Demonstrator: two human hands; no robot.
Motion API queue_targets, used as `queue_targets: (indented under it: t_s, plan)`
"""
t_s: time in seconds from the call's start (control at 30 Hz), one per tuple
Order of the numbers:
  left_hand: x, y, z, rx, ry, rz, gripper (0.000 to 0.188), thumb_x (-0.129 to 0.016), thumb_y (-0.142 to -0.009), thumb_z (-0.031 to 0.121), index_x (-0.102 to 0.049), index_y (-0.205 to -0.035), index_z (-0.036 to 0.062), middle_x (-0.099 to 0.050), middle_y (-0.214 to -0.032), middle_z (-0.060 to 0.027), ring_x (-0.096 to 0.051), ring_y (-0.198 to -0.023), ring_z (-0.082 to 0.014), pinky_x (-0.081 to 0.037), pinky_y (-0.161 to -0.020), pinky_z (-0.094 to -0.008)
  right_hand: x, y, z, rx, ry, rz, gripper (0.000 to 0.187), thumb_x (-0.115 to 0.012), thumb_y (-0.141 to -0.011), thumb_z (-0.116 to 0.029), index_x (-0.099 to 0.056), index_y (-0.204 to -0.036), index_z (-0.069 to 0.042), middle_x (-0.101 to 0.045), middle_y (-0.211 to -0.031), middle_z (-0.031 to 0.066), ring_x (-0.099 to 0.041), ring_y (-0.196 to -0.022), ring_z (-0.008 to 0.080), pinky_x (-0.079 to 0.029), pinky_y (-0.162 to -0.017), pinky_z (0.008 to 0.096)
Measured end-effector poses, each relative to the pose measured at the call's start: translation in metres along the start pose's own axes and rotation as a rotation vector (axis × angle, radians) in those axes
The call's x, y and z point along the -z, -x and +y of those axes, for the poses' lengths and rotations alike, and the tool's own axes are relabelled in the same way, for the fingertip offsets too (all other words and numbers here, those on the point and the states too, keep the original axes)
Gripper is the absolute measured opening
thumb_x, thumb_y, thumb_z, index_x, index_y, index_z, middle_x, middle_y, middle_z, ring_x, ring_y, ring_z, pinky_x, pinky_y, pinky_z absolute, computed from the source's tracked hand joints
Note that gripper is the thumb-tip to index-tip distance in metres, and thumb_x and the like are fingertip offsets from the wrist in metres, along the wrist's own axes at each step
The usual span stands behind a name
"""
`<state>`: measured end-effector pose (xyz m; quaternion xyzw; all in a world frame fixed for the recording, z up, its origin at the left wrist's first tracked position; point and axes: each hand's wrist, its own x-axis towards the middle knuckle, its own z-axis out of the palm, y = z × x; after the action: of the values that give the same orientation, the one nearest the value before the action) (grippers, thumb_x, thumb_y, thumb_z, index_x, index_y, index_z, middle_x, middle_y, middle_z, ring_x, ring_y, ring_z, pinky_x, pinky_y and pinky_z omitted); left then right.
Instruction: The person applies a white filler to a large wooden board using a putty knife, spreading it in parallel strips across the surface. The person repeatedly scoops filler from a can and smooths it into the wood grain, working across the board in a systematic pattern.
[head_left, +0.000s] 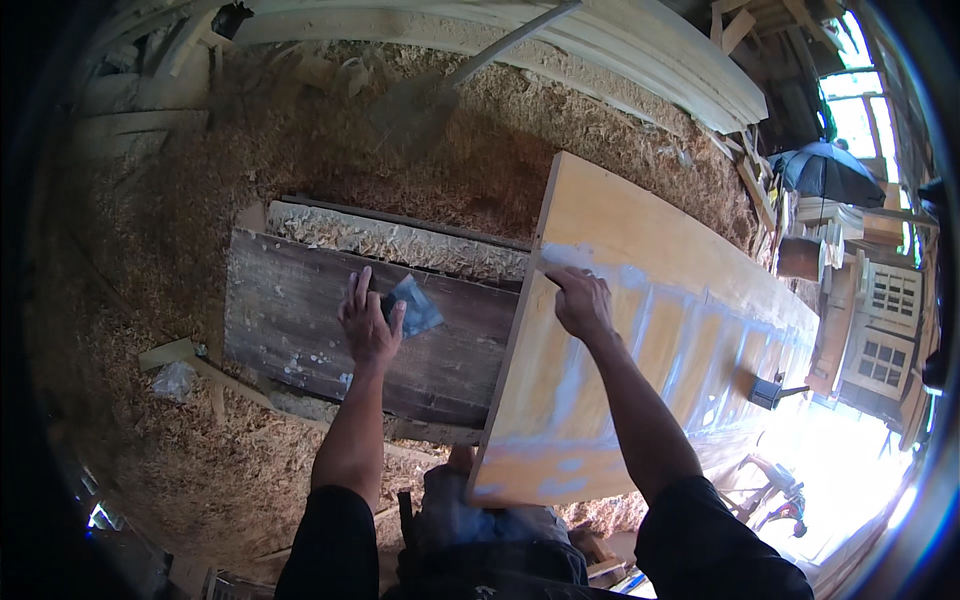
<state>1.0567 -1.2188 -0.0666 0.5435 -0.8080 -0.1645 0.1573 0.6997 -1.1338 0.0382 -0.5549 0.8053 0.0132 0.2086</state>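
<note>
Yellow panel [665, 345], smeared with whitish streaks, is lying right of centre, glare washing out its right end. Left to right: crumpled clear plastic [175, 382] is resting among shavings. Dark board [450, 375] is extending rightward, the panel's left edge hiding its end. Above it, the left hand [370, 325] is pinching a grey-blue blade [418, 308] between thumb and fingers, which are partly concealing its held end. The right hand [585, 300] is curling its fingers at the panel's far left part; cannot tell whether they are gripping anything. Grey block-like object [765, 393] is sitting farther right, kind unclear. Near right, another person [783, 490] is dissolving into glare.
</note>
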Motion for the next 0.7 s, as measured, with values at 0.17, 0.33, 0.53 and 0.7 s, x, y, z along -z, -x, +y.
queue_targets:
  t_s: [0.17,0.33,0.53,0.7]
  plan:
    - [-0.001,0.004,-0.001,0.010,-0.006,-0.016,0.037,-0.063,-0.098,0.040,-0.053,-0.105,0.0058,-0.035,-0.161,-0.0095,-0.031,-0.150,-0.0352,-0.033,-0.109,-0.0596,0.003,-0.001,-0.029,0.075,-0.002,0.277,0.046,-0.054,-0.082,-0.001,-0.067,-0.125,-0.009,-0.066,-0.125,0.0103,-0.062,-0.113,0.0333,-0.048,-0.091,0.0505]
    - [0.001,0.004,0.000,0.010,-0.003,-0.013,0.036,-0.065,-0.096,0.039,-0.055,-0.106,0.0056,-0.037,-0.160,-0.0109,-0.032,-0.150,-0.0355,-0.033,-0.109,-0.0590,-0.019,0.015,-0.035,0.038,-0.049,0.084,0.047,-0.059,-0.083,-0.004,-0.067,-0.128,-0.014,-0.065,-0.128,0.0096,-0.061,-0.116,0.0346,-0.049,-0.092,0.0498]
    - [0.005,-0.002,0.003,-0.007,0.053,0.028,0.037,-0.065,-0.096,0.039,-0.055,-0.107,0.0050,-0.038,-0.160,-0.0129,-0.033,-0.149,-0.0360,-0.032,-0.110,-0.0582,-0.005,-0.012,0.026,-0.198,-0.287,0.519,0.040,-0.055,-0.085,-0.004,-0.070,-0.122,-0.011,-0.071,-0.114,0.0154,-0.066,-0.107,0.0382,-0.050,-0.092,0.0540]
    - [0.003,0.003,0.001,0.008,-0.008,-0.029,0.037,-0.064,-0.097,0.040,-0.054,-0.106,0.0051,-0.036,-0.161,-0.0121,-0.032,-0.150,-0.0354,-0.032,-0.109,-0.0579,-0.016,-0.013,-0.004,0.058,-0.069,0.122,0.033,-0.051,-0.088,-0.006,-0.068,-0.114,-0.012,-0.069,-0.107,0.0161,-0.064,-0.105,0.0408,-0.048,-0.091,0.0540]
